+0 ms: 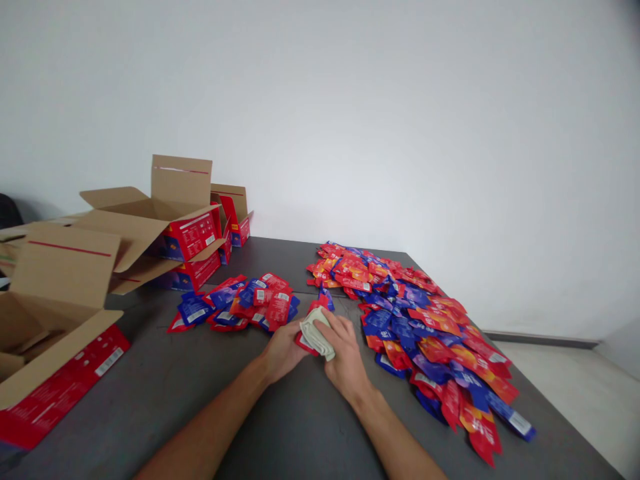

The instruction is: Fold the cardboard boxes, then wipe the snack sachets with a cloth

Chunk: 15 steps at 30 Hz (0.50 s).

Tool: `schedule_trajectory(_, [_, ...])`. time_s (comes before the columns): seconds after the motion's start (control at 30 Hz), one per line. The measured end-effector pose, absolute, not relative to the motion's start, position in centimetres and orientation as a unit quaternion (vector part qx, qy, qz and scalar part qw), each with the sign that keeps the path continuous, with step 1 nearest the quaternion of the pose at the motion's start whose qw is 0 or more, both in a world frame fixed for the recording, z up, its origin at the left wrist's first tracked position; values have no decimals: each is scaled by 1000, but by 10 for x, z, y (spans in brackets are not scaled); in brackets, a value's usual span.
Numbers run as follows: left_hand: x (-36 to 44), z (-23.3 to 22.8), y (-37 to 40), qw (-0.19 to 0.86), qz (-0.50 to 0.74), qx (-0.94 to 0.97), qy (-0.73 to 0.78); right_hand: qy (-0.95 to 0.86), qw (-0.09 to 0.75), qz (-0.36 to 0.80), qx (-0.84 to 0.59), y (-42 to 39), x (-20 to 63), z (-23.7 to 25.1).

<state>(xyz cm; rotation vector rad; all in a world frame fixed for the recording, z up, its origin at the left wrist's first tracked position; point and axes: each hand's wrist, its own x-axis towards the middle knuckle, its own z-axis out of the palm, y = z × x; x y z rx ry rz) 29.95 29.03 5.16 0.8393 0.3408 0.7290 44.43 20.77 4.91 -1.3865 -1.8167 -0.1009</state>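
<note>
My left hand (284, 350) has its fingers closed at the edge of a red packet (303, 344), low over the middle of the dark table. A folded pale cloth (315, 332) lies against that packet, and my right hand (346, 353) grips it from above. The cloth covers most of the packet's face. Just beyond my fingers shows a blue and red packet end (326, 297); whether it belongs to the held packet I cannot tell. To the left is a small pile of red and blue packets (240, 303). A larger, spread-out pile of packets (400, 320) runs along the right.
An open red cardboard box (65, 383) stands at the near left. Behind it are stacked open boxes (193, 237), with another open box (241, 230) farther back. The dark table (295, 427) ends at a slanting right edge. A white wall rises behind.
</note>
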Motion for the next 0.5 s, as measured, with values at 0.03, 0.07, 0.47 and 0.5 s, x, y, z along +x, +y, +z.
schedule_trajectory(0.03, [298,51,293,841,352,377,164,-729,399,-43,-555,206,443,50])
schedule_trajectory(0.07, [297,50,295,844,363,358,169,-737,383,-43,-555,205,442,51])
schedule_trajectory(0.47, [290,40,294,844,303,406,175,-693,371,-94,-610,205,448,54])
schedule_trajectory(0.5, [291,40,292,846,292,410,175,-679,384,-105,-617,206,453,53])
